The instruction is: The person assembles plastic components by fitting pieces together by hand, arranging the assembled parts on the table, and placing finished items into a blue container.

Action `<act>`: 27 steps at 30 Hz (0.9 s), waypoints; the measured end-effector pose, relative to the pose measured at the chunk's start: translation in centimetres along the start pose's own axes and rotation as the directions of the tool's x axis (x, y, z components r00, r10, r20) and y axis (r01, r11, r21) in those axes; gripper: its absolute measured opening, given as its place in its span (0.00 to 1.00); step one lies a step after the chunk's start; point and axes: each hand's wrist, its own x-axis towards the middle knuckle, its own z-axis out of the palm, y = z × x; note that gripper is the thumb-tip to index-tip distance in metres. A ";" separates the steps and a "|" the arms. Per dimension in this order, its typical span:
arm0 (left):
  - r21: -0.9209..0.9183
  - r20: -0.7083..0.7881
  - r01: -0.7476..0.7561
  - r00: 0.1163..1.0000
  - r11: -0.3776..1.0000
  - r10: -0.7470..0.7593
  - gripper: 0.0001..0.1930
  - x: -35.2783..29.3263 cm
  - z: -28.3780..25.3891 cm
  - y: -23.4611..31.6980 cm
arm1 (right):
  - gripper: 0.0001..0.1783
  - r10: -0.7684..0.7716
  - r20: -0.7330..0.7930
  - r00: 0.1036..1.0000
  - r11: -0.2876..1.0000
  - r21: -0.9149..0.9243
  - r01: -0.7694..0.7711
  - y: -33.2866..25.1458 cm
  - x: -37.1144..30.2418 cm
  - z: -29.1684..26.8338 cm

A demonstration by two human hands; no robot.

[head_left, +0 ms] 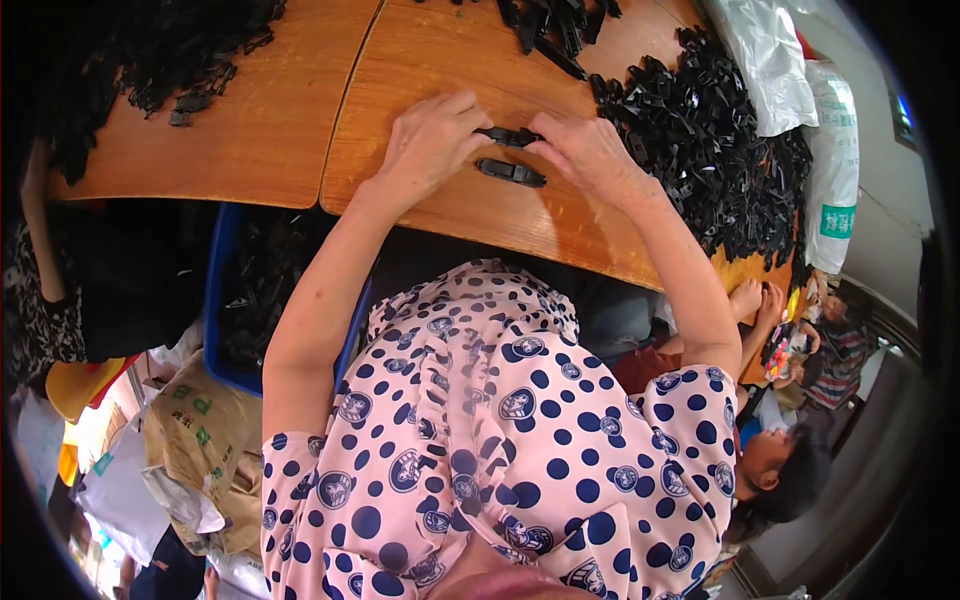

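Pinches a black part (512, 136) with left hand (425, 142) and right hand (592, 155), just beyond a similar piece (512, 173) on the table (500, 75); seems midway; cannot tell finished from unfinished in far-right heap (705, 150).

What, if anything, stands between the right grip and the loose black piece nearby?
Nothing visible; only tabletop separates the right grip from the loose piece. The other piece, which the left grip also holds, is beyond it.

Bare tabletop (365, 112) gave free passage left of the left hand (428, 148). A held black piece (508, 137) bridged the gap to the right hand (592, 158); a loose black part (511, 173) lay just nearer. A black heap (705, 150) blocked the right, a smaller pile (562, 35) the far side.
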 end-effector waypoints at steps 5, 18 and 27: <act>0.008 0.014 0.028 1.000 1.000 -0.028 0.08 0.2 -0.6 0.1 | 0.12 -0.037 0.048 0.998 0.999 -0.019 0.038 -0.3 -0.1 -0.1; 0.077 0.188 -0.037 0.982 0.996 0.022 0.13 0.2 -3.8 -0.1 | 0.14 0.030 -0.114 0.993 0.994 0.104 -0.018 -1.2 1.7 -0.5; 0.326 0.018 0.142 0.988 0.935 -0.156 0.19 10.5 -1.2 -1.0 | 0.14 0.229 -0.205 0.952 0.899 -0.330 -0.288 4.4 3.1 -1.1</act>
